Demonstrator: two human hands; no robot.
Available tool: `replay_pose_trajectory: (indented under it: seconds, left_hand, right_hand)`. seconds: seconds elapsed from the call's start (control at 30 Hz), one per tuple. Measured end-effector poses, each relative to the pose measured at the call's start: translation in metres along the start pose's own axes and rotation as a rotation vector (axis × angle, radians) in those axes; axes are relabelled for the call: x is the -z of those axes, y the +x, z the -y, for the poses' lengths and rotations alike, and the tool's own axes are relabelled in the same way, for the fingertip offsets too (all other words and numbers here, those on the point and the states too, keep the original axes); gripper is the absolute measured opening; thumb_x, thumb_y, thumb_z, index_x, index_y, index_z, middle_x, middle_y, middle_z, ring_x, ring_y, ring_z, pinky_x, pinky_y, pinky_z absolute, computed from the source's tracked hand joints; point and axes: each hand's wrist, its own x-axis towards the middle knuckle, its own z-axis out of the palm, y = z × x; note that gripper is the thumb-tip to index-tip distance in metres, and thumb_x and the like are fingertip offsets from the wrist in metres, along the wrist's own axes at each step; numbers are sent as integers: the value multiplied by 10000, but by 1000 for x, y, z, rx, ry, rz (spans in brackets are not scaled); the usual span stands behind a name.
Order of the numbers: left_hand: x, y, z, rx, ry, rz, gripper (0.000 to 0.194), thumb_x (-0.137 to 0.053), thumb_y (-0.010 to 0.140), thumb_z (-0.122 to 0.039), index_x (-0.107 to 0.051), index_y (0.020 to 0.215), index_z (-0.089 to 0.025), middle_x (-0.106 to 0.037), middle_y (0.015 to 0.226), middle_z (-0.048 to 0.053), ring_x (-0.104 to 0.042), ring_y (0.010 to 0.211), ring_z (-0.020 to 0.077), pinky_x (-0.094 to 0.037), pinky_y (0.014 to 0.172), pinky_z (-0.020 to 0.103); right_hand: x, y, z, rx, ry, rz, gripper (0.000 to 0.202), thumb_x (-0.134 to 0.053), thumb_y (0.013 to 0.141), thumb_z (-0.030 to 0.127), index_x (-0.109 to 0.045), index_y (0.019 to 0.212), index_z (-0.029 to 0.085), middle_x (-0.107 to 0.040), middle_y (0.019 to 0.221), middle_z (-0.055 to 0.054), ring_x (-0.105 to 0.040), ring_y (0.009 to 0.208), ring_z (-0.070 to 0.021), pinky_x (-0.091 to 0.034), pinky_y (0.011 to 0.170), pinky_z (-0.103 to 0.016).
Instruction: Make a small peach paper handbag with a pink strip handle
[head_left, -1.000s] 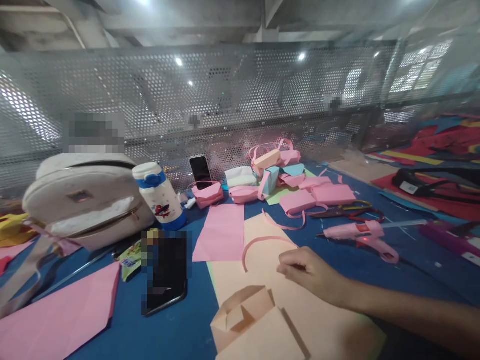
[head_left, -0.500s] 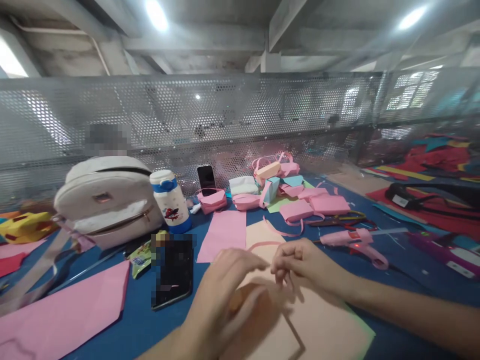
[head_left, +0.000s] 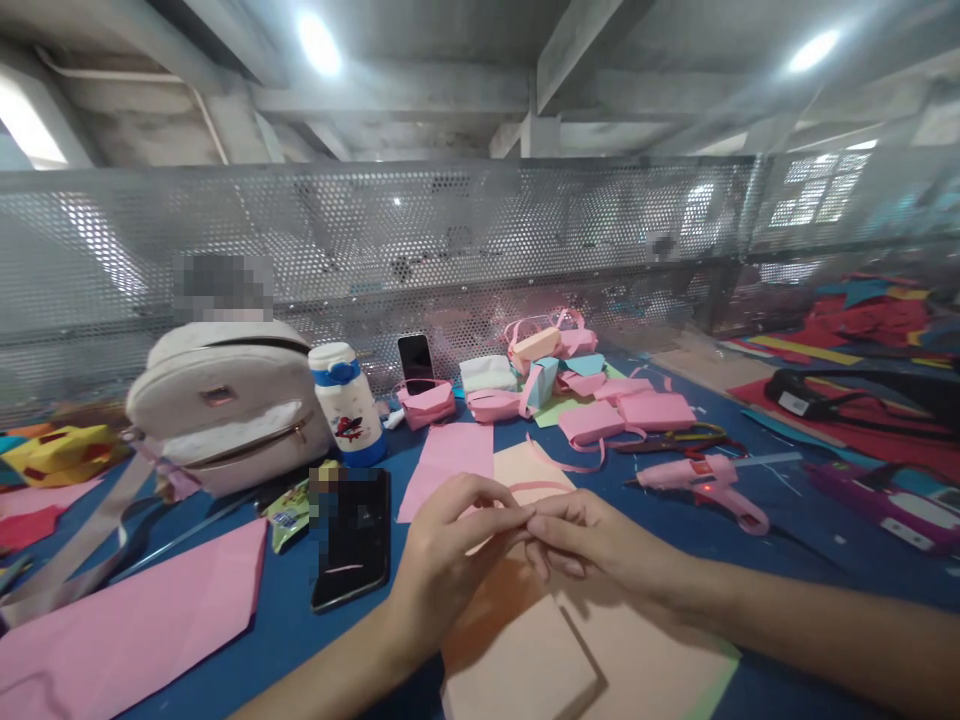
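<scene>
My left hand [head_left: 461,550] and my right hand [head_left: 581,535] meet fingertip to fingertip above peach paper. Both are closed in a pinch, and whatever lies between the fingertips is too small or hidden to name. Beneath them a folded peach piece [head_left: 517,655] rests on a larger peach sheet [head_left: 649,640] that has a green edge. A thin pink strip [head_left: 536,487] shows just behind the fingers. To the right of my hands lies a pink glue gun [head_left: 709,477] with a small red light.
Behind are small pink paper bags [head_left: 592,422], scissors [head_left: 694,437] and a pink sheet [head_left: 450,460]. At left stand a white backpack [head_left: 232,400], a bottle [head_left: 347,405], a phone [head_left: 352,540] and pink paper [head_left: 150,620]. A purple device [head_left: 881,505] lies right.
My left hand has closed from a spread pose, its fingertips now meeting those of my right hand. The folded peach piece is less covered. The view has shifted slightly.
</scene>
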Motion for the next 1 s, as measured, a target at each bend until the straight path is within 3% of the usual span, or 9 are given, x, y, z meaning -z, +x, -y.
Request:
replay_pose_trajectory:
  seconds: [0.23,0.43,0.6,0.73,0.9,1.0]
  left_hand:
    - [4,6,8,-224,151,-20,95,-618,960,-202,-683,909,-156,-661,762,27,-537,675,138,-377,620,281]
    - [9,6,7,-270,221,48,141,-602,969,-220,-666,861,-156,-677,722,24,-545,626,141,-346,601,290]
    - [17,-10,14,-144,205,74,183,-663,931,-292,-661,802,-162,-620,609,-9,-543,554,125,-359,547,257]
    - [26,-18,32,101,151,137,178,-591,976,-240,-702,847,-185,-703,700,-7,-638,624,115,-453,597,206]
    - [30,-10,78,329,239,218,209,-519,981,-147,-726,960,-172,-740,772,9,-682,657,120,-510,589,186]
    - [29,-2,115,454,353,306,195,-517,980,-112,-707,989,-154,-741,851,26,-699,741,130,-556,678,225]
  right_hand:
    - [-7,-8,4,-128,169,25,385,-633,870,501,-619,773,128,-539,691,9,-344,499,-59,-218,482,-216]
    - [1,-11,-3,-73,-6,73,471,-591,907,563,-673,779,117,-596,659,-8,-391,478,-55,-257,465,-206]
    - [19,-10,-14,-64,-69,-27,341,-726,831,467,-783,894,137,-676,625,-20,-467,421,-63,-327,409,-185]
    - [30,-10,-22,-25,-47,-118,223,-781,791,370,-797,810,149,-727,669,-43,-564,453,-84,-430,422,-177]
    - [37,-6,-38,-16,-67,-218,242,-739,831,377,-782,877,143,-757,781,-81,-623,513,-107,-481,417,-174]
    - [41,0,-50,-13,-50,-260,326,-754,801,441,-767,874,123,-743,771,-92,-621,510,-122,-474,382,-184]
